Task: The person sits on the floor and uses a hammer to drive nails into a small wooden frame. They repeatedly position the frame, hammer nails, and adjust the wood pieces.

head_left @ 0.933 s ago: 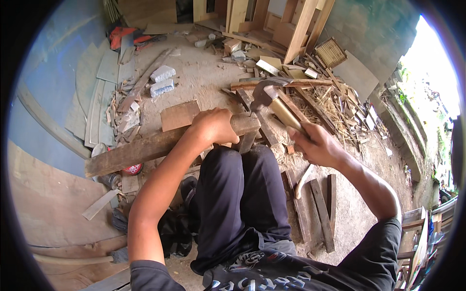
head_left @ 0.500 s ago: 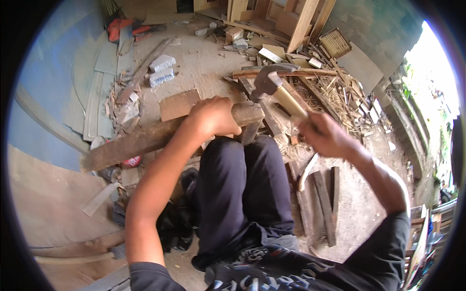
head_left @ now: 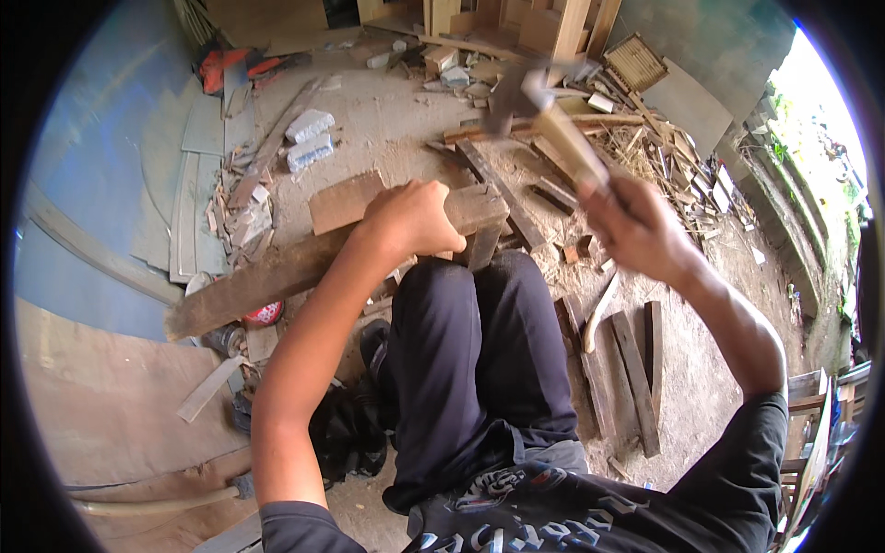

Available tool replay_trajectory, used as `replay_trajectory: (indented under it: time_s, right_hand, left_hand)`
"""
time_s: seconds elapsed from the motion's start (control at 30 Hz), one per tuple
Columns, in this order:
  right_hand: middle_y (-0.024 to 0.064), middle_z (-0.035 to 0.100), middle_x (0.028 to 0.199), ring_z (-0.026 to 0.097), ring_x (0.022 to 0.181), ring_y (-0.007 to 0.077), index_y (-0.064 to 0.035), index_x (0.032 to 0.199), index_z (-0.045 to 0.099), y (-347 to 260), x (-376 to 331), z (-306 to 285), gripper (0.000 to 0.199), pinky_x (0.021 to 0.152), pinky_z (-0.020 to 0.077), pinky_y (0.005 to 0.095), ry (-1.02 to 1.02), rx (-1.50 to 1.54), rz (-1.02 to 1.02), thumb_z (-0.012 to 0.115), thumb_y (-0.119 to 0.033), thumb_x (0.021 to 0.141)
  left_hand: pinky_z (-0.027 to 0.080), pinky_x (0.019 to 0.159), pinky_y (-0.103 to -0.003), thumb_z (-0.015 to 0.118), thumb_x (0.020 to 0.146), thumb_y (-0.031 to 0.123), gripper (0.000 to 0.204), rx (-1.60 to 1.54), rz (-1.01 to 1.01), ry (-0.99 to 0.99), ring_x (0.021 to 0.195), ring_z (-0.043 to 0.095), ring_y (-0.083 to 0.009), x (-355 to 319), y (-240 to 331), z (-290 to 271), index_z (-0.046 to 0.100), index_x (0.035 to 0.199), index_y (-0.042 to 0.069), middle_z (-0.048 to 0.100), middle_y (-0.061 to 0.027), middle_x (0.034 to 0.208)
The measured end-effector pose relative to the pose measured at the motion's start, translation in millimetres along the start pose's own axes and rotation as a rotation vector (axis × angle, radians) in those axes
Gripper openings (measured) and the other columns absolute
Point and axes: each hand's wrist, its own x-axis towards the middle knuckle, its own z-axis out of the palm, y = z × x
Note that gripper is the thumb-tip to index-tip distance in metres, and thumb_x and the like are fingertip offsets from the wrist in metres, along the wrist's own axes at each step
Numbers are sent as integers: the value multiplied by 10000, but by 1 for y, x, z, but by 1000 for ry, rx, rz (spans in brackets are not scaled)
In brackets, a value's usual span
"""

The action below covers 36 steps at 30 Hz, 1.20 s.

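My left hand (head_left: pixel 412 219) is wrapped over a thick wooden beam (head_left: pixel 249 281) near its right end, just beyond my knees. The beam slants from the lower left up to that end, where a short wooden block (head_left: pixel 484 243) shows beneath it. A nail, too small to make out well, seems to stand at the beam's end. My right hand (head_left: pixel 638 230) grips the wooden handle of a claw hammer (head_left: pixel 573 140). Blurred by motion, the hammer's dark metal head is raised above and to the right of the beam's end, apart from it.
Several loose wooden strips (head_left: pixel 636 382) lie right of my legs, beside a pale curved handle (head_left: pixel 602 313). Scrap wood and shavings (head_left: pixel 636 147) are heaped at the far right. Two whitish blocks (head_left: pixel 310 152) rest on the floor at far left. A blue wall (head_left: pixel 111 175) bounds the left.
The hammer has risen away from the beam's end, and my right hand has moved up and slightly right with it. My left hand keeps its grip on the beam. The view has shifted a little.
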Motion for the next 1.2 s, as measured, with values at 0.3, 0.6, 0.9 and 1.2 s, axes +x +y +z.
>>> replay_trajectory:
  time_s: [0.3, 0.6, 0.9, 1.2]
  right_hand:
    - [84, 605, 693, 589, 610, 174, 12, 896, 615, 2, -2, -13, 499, 579, 493, 397, -219, -145, 189, 538, -444, 1085]
    - [67, 601, 726, 568, 613, 151, 6, 985, 614, 31, 0, 0, 509, 565, 462, 368, -104, -120, 59, 547, -491, 1072]
    - [1, 553, 686, 476, 442, 54, -34, 1027, 587, 9, 8, 3, 425, 345, 430, 207, 232, 323, -347, 494, -444, 1096]
    - [121, 611, 741, 614, 653, 190, 14, 958, 596, 16, -3, -6, 395, 612, 475, 405, -45, -114, -1, 605, -367, 1063]
  left_hand:
    - [517, 1059, -446, 806, 673, 482, 838, 41, -4, -8, 1241, 642, -359, -5, 4, 0, 641, 1330, -11, 672, -219, 1319]
    - [533, 1040, -446, 804, 668, 436, 799, 39, 15, 2, 1195, 671, -359, 0, 11, -1, 655, 1311, -12, 697, -228, 1272]
    - [532, 1039, -471, 805, 679, 407, 842, -10, -48, -30, 1210, 663, -376, -9, 15, -5, 616, 1372, -32, 680, -259, 1292]
    - [547, 1006, -452, 802, 643, 414, 753, 5, 25, 13, 1132, 698, -381, 0, 7, -5, 688, 1237, -35, 728, -245, 1176]
